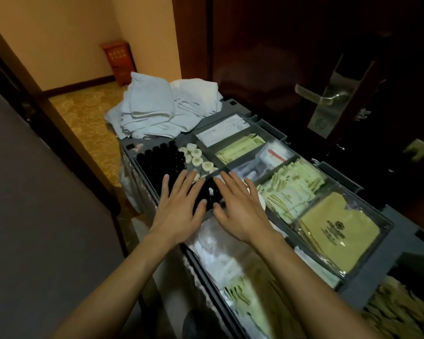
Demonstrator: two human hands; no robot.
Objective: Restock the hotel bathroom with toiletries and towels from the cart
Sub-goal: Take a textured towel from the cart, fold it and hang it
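Note:
The grey housekeeping cart [399, 238] fills the middle of the view, its top split into compartments. My left hand [179, 209] and my right hand [238, 209] hover side by side, fingers straight and spread, over the compartment of small black bottles [157, 162]. Neither hand holds anything. Round white soaps [196, 155] lie just beyond my fingertips. Pale green sachets [294, 184] fill the compartments to the right. A stack of folded white towels [152, 108] sits at the cart's far end.
A dark wooden door with a metal lever handle [326, 99] stands right of the cart. Beige packets in a clear tray [338, 231] lie at the near right. A patterned yellow carpet [88, 118] runs along the corridor to the left, with a red cabinet [119, 62] at its end.

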